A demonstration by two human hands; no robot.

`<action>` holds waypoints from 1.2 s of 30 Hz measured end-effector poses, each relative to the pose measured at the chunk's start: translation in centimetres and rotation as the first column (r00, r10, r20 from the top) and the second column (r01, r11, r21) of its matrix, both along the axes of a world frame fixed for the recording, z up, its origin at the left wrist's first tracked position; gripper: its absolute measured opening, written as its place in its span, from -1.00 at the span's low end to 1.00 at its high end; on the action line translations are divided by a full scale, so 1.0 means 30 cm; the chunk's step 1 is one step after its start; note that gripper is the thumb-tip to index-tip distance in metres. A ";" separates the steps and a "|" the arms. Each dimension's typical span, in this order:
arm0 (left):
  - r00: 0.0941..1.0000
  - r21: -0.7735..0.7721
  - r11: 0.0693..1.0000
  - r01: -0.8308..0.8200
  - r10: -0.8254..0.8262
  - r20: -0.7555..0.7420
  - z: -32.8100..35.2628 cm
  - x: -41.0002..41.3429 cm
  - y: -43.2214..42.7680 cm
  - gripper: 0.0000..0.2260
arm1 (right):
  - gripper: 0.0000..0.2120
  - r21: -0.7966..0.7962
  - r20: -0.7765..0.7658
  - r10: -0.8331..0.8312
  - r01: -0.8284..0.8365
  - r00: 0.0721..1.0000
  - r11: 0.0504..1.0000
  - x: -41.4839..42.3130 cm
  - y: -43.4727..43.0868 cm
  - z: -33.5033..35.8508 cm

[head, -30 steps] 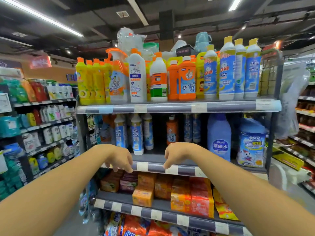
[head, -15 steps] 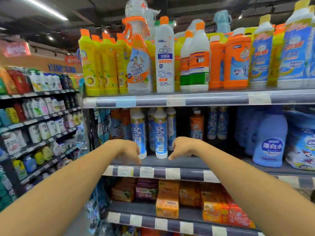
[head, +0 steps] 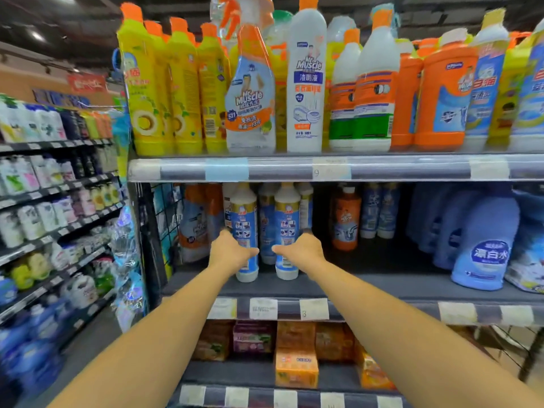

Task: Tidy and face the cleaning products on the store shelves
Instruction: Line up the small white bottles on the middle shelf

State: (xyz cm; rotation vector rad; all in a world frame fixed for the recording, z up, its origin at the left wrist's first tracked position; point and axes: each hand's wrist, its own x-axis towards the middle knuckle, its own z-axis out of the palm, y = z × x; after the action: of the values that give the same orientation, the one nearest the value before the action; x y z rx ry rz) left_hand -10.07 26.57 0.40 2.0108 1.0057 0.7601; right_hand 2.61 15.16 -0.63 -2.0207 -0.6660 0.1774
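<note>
I have both arms stretched into the middle shelf (head: 382, 285), and I read it from the left. My left hand (head: 231, 254) wraps the left cleaner bottle (head: 243, 219) low on its body: the fingers (head: 226, 235) curl round its outer side toward the back, and the thumb lies across the blue label in front. That bottle stands upright, long axis vertical, near the shelf's front edge, just beside its twin with a narrow gap between them. The right cleaner bottle (head: 287, 219) stands the same way. My right hand (head: 304, 251) grasps it in mirror fashion, fingers round the right side and thumb across the front. Each hand is on its own bottle, so neither has to cross over. Both labels facing me show small pictogram panels and what looks like a barcode low down, so I judge these are the back faces and the fronts probably point into the shelf. The coming move therefore turns on spinning each bottle about its upright axis, base kept on the shelf. Further right an orange drain-cleaner bottle (head: 346, 219) stands apart, set further back.
</note>
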 end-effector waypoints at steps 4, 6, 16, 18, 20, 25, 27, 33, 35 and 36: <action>0.999 0.007 1.000 0.007 -0.008 0.051 -0.048 0.014 0.029 -0.48 | -0.33 0.098 0.068 -0.056 0.049 0.996 0.994 0.014 0.043 -0.024; 0.997 0.018 1.000 0.026 -0.027 0.076 -0.070 0.017 0.037 -0.45 | -0.31 0.103 0.119 -0.063 0.051 0.991 0.993 0.018 0.056 -0.043; 0.986 0.026 1.000 0.015 -0.019 0.166 -0.110 0.043 0.038 -0.45 | -0.36 0.175 0.158 -0.026 -0.003 0.987 0.985 0.033 0.026 -0.073; 0.983 0.021 1.000 0.018 -0.022 0.183 -0.117 0.043 0.039 -0.48 | -0.38 0.189 0.150 -0.019 -0.010 0.989 0.982 0.047 -0.021 -0.073; 0.979 0.003 0.999 0.034 -0.034 0.203 -0.124 0.048 0.025 -0.50 | -0.39 0.186 0.153 -0.015 -0.014 0.988 0.982 0.076 -0.083 -0.071; 0.962 -0.007 0.991 0.132 -0.126 0.243 -0.130 0.092 -0.073 -0.55 | -0.45 0.175 0.133 -0.046 0.022 0.990 0.984 0.191 -0.271 -0.051; 0.956 0.024 0.982 0.187 -0.187 0.227 -0.124 0.122 -0.123 -0.55 | -0.45 0.174 0.140 -0.083 0.058 0.987 0.983 0.246 -0.345 -0.040; 0.934 0.075 0.945 0.318 -0.326 0.146 -0.102 0.254 -0.288 -0.51 | -0.46 0.137 0.150 -0.182 0.162 0.972 0.977 0.406 -0.512 -0.029; 0.929 0.060 0.939 0.339 -0.344 0.135 -0.096 0.308 -0.336 -0.49 | -0.44 0.135 0.163 -0.225 0.204 0.961 0.970 0.456 -0.544 -0.031; 0.925 0.057 0.935 0.350 -0.355 0.133 -0.092 0.335 -0.357 -0.49 | -0.42 0.137 0.169 -0.244 0.222 0.955 0.965 0.479 -0.555 -0.032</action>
State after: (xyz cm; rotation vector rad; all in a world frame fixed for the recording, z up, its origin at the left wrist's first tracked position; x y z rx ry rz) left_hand -0.01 15.87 -2.36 2.0559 0.5301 0.7106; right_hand 16.97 -1.50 -1.61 -1.9988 -0.5324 -0.1875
